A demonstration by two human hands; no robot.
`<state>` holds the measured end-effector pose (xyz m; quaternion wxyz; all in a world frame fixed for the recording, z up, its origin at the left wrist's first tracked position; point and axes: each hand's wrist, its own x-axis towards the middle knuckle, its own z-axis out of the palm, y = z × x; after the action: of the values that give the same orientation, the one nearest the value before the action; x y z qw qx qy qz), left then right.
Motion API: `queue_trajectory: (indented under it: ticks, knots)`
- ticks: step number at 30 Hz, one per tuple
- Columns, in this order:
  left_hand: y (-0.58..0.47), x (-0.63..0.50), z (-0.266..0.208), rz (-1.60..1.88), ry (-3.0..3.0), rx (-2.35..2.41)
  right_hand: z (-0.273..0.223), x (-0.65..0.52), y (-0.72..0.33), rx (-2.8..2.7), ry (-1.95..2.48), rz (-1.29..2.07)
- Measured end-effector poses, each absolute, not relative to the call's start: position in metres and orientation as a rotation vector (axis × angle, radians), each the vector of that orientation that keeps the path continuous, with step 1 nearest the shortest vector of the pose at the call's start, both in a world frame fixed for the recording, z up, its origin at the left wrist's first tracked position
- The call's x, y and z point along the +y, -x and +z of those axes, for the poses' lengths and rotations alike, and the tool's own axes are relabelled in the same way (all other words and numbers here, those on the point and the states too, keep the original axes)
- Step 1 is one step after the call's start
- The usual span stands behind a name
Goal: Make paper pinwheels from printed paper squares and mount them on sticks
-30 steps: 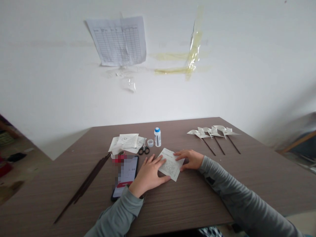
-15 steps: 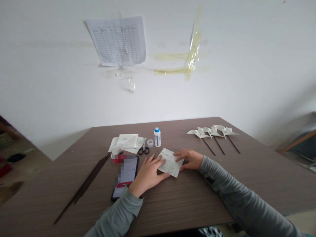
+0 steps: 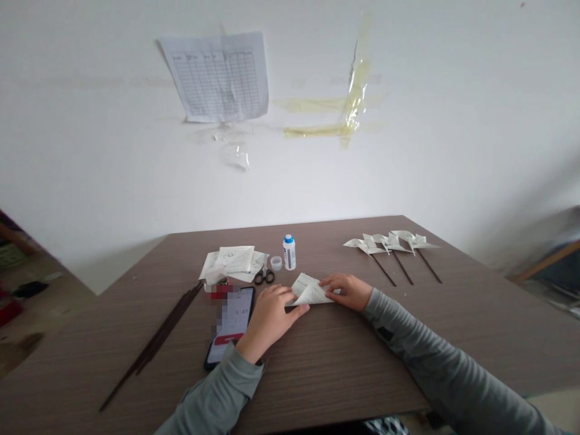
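Soft, rather dim light spreads evenly over the pale wall point(image 3: 294, 187); a broad grey shadow darkens it at the right of the frame. Glints spark on the clear tape point(image 3: 356, 115), upper centre-right. Print on the folded paper point(image 3: 312, 294) is too soft to read. Wide-angle distortion stretches the lower-right sleeve point(image 3: 444, 356); blocky pixels mask part of the smartphone point(image 3: 236, 320).

A wall point(image 3: 435, 151) bears a printed sheet point(image 3: 217, 78) and yellowish tape point(image 3: 357, 104)
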<state>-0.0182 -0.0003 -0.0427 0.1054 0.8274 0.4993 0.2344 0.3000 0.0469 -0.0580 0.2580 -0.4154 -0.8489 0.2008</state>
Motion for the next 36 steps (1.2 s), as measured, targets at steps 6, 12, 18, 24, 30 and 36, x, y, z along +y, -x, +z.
queue_trajectory:
  ticks: [6, 12, 18, 24, 30, 36]
  knots:
    - [0.014, -0.003, -0.03, 0.581, -2.448, 1.576, -0.065, 0.047, -0.294, -2.272, 1.213, 0.436]
    - [0.011, -0.006, -0.026, 0.623, -2.387, 1.729, -0.06, 0.041, -0.296, -2.329, 1.259, 0.404]
    - [0.011, -0.008, -0.025, 0.615, -2.368, 1.77, -0.057, 0.043, -0.295, -2.321, 1.297, 0.384]
    - [0.013, -0.005, -0.032, 0.674, -2.344, 1.761, -0.061, 0.043, -0.287, -2.233, 1.402, 0.34]
    - [0.013, -0.004, -0.04, 0.713, -2.366, 1.721, -0.067, 0.037, -0.275, -2.182, 1.484, 0.284]
    - [0.009, -0.007, -0.041, 0.68, -2.405, 1.741, -0.061, 0.029, -0.268, -2.239, 1.521, 0.213]
